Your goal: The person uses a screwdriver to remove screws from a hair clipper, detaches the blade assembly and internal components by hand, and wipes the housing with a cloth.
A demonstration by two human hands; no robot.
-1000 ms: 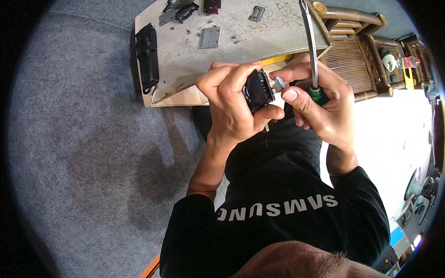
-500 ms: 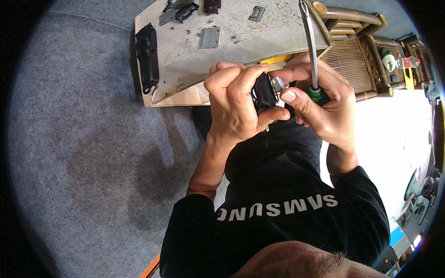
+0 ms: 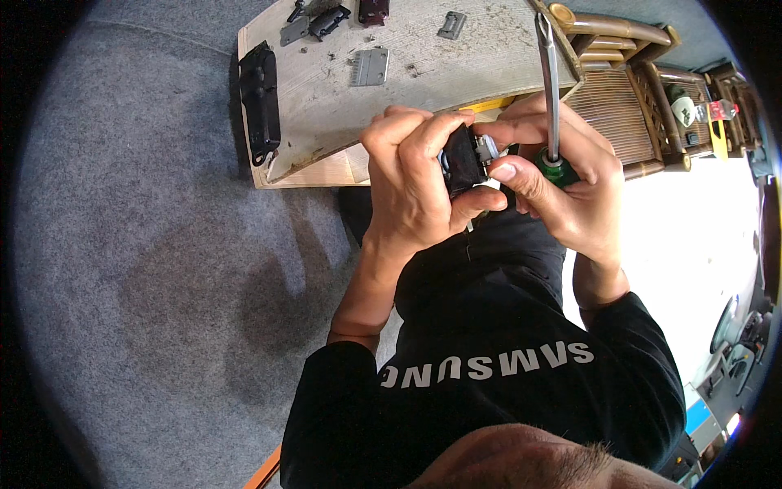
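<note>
My left hand (image 3: 411, 183) is closed around a small black device part (image 3: 466, 163), its fingers on top and thumb underneath. A pale grey and metallic piece (image 3: 487, 149) sticks out of the part's right side. My right hand (image 3: 574, 171) grips a screwdriver (image 3: 551, 106) in its palm, the green handle partly hidden by the fingers and the steel shaft pointing away from me. The thumb and forefinger of that same hand touch the metallic piece. Both hands are above my lap, just short of the table edge.
On the worn wooden table (image 3: 318, 122) lie a long black housing (image 3: 259, 102), a silver clipper blade (image 3: 370, 67), a black curved part (image 3: 329, 22), a dark red part (image 3: 374, 10), a grey metal piece (image 3: 450, 24) and loose hair clippings. A bamboo chair (image 3: 615, 106) stands at the right.
The screwdriver tip has swung slightly nearer to me and to the right. The black part has turned a little in my left hand; both grips stay the same.
</note>
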